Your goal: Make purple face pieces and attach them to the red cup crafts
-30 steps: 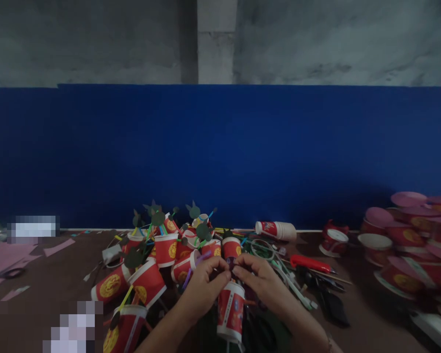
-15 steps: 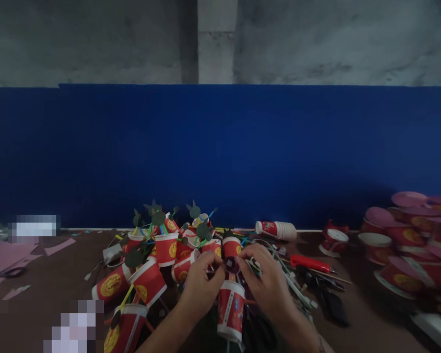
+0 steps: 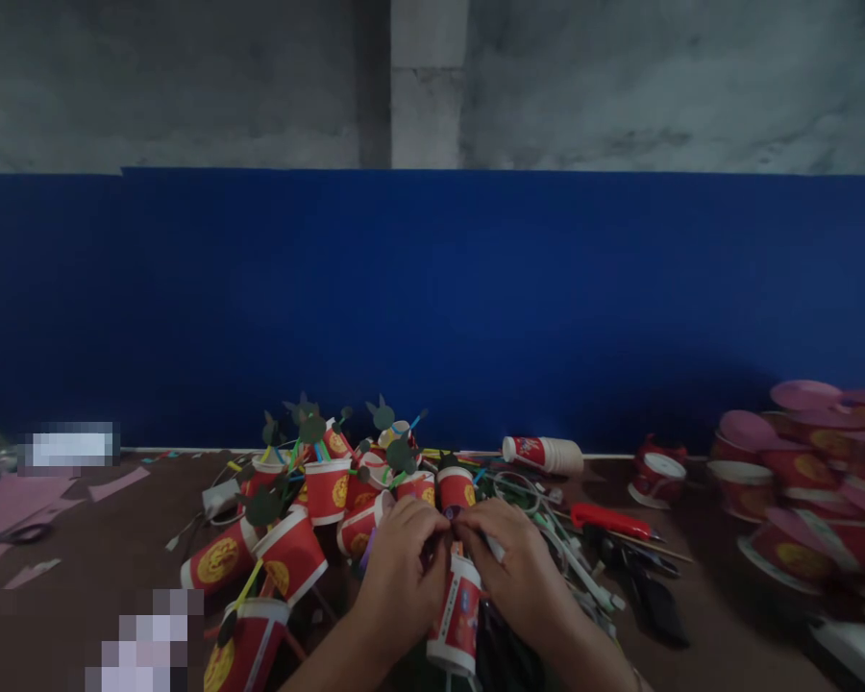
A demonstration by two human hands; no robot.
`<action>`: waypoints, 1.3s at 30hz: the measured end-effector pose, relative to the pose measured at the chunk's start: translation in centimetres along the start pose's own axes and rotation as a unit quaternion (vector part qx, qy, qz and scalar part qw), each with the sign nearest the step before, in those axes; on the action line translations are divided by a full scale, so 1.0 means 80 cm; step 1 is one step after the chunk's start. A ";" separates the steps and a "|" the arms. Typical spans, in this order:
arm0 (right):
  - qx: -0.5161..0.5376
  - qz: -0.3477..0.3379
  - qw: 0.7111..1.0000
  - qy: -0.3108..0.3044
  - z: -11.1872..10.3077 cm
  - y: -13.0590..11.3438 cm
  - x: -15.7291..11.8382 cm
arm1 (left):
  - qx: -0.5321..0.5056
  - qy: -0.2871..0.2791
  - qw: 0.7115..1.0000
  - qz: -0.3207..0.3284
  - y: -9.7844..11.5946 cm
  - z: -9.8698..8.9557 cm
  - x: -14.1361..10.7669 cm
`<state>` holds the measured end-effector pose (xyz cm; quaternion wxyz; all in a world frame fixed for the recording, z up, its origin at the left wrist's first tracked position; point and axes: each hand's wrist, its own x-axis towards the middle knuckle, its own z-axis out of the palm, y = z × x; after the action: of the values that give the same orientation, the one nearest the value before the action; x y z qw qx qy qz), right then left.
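My left hand (image 3: 407, 557) and my right hand (image 3: 515, 557) meet at the middle of the table. Their fingers pinch a small dark round paper piece (image 3: 452, 513), mostly hidden behind the fingertips. Right below it, between the wrists, a red paper cup (image 3: 456, 620) stands tilted, with an orange strip at its upper rim. Just beyond the fingers is another red paper cup (image 3: 456, 487) with a yellow emblem. To the left lies a pile of red cups (image 3: 292, 553) with coloured straws and dark animal-head cutouts (image 3: 402, 456).
A stack of paper cups (image 3: 544, 454) lies on its side at the back. Right of my hands are a red-handled tool (image 3: 612, 521), a black object (image 3: 654, 601) and pale straws. Red cups with pink discs (image 3: 807, 394) crowd the far right. Pink paper (image 3: 21, 509) and scissors (image 3: 33, 534) lie left.
My hands have drawn closer together, and their fingers now cover most of the dark round piece, which showed a small pale square before. The surrounding cups stay as they were.
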<state>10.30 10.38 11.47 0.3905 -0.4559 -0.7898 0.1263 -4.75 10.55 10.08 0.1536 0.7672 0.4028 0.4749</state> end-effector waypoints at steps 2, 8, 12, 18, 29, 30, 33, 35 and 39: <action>0.005 0.004 1.000 0.000 0.001 -0.001 0.000 | -0.004 -0.007 1.000 -0.003 0.001 -0.001 0.000; -0.011 0.028 0.998 0.050 -0.002 0.007 0.003 | -0.087 -0.015 0.992 -0.087 0.000 -0.005 0.004; -0.158 0.062 0.984 0.047 -0.015 0.037 0.007 | -0.263 -0.026 0.930 -0.257 -0.009 -0.006 0.008; -0.249 0.068 0.966 0.022 -0.020 0.050 0.007 | -0.499 0.002 0.769 -0.400 -0.015 -0.004 0.010; 0.073 -0.006 0.997 0.009 -0.007 0.008 0.005 | -0.439 -0.019 0.799 -0.410 -0.013 0.000 0.010; 0.085 0.002 0.996 0.001 -0.007 0.010 0.006 | -0.386 -0.002 0.848 -0.364 -0.012 -0.001 0.010; 0.105 0.018 0.994 -0.030 -0.010 0.010 0.007 | -0.258 -0.021 0.933 -0.251 -0.007 -0.008 0.013; 0.116 0.025 0.992 -0.048 -0.013 0.006 0.008 | -0.229 -0.048 0.945 -0.227 -0.005 -0.013 0.014; 0.171 0.057 0.979 -0.099 -0.018 -0.002 0.010 | -0.379 -0.128 0.867 -0.297 -0.009 -0.015 0.014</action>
<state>11.03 10.68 12.96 0.3747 -0.4121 -0.7637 0.3264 -5.86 11.69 10.90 0.6162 0.5483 0.3776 0.4208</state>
